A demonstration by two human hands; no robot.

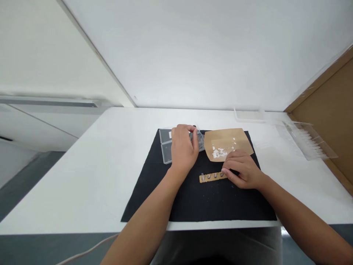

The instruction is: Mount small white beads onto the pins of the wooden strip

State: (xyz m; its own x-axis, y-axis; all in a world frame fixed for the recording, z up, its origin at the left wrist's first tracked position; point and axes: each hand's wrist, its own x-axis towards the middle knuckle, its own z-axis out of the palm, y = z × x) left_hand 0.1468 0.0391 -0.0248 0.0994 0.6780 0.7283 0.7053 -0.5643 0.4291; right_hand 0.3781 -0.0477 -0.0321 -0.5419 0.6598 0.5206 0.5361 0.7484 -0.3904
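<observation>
My left hand (184, 145) is over the clear plastic case (166, 151), its thumb and forefinger bent together around something too small to make out. Low over the black mat, my right hand (242, 170) has its fingers closed at the right end of a tan strip (211, 177). Several small metal pieces and a clear piece at the left end stand on this strip. Right behind my right hand lies a brown paper tray (230, 141) with a scatter of small white pieces (219, 152). Whatever my right fingertips hold is hidden.
The black mat (212, 206) covers the middle of the white table (91, 176). A clear tray (249, 116) stands at the back near the wall. Clear plastic packs (306, 141) lie at the right beside a brown board (328, 103). A white cable hangs below the front edge.
</observation>
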